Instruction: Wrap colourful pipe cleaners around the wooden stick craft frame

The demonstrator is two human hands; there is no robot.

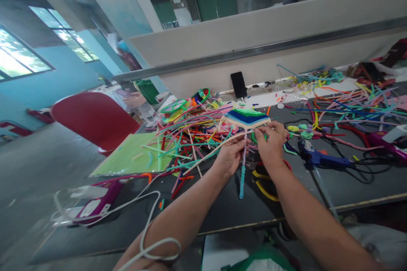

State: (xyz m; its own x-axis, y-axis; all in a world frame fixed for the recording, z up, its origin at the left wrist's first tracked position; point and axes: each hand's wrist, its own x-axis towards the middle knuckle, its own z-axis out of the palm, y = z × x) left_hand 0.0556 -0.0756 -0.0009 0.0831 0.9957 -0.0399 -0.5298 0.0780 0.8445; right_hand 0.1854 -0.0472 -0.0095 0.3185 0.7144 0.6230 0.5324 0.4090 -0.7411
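The banded panel (246, 116), blue, green and cream, is up in front of me, just above the tabletop (222, 211) and at my fingertips. From the point at its lower edge, a fuzzy stem (242, 180), lilac above and teal below, comes down toward me between my forearms. The stem's long axis runs almost straight away from me, its teal end nearest my body.

My left hand (229, 156) is the nearer one to the stem: thumb and fingers pinch it near the top, just below the panel. My right hand (270, 142) grips the panel's lower right edge, so the panel lies ahead of and between my hands. A long cream strip (203, 160) slants from the lower left up past my left fingers to that edge; whether they hold it too, I can't tell.

Left of the panel and behind it spreads a tangle of coloured strips (187, 139), with a green packet (121, 156) beside it. To my right lies a blue glue gun (327, 160); beyond the panel, a dark phone (238, 85) leans near the partition (203, 76).
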